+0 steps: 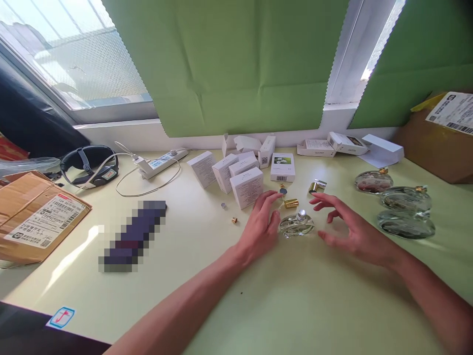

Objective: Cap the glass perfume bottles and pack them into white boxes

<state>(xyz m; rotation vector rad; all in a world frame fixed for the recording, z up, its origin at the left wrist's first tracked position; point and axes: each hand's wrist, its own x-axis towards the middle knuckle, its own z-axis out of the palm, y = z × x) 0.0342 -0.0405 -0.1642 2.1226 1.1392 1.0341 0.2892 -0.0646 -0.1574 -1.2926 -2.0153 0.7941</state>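
Note:
A clear oval glass perfume bottle (pixel 296 227) with a shiny round top lies between my two hands. On its left side is my left hand (pixel 260 224), fingers stretched forward, with the thumb close to the glass; whether it touches cannot be told. My right hand (pixel 345 229) is spread apart to the right of the bottle and holds nothing. Just behind the bottle lies a gold cylindrical cap (pixel 291 203), near a small dark round piece (pixel 283 191) by my left fingertips. Another gold cap (pixel 314 187) sits beyond my right fingertips, beside a silvery piece.
Several larger glass bottles (pixel 405 226) lie at the right. White boxes (pixel 247 188) stand along the back, with a small gold ring (pixel 234 221) in front. A power strip (pixel 162 162), headset (pixel 88 167), pixelated dark object (pixel 135 236) and cardboard parcels (pixel 40 217) occupy the left.

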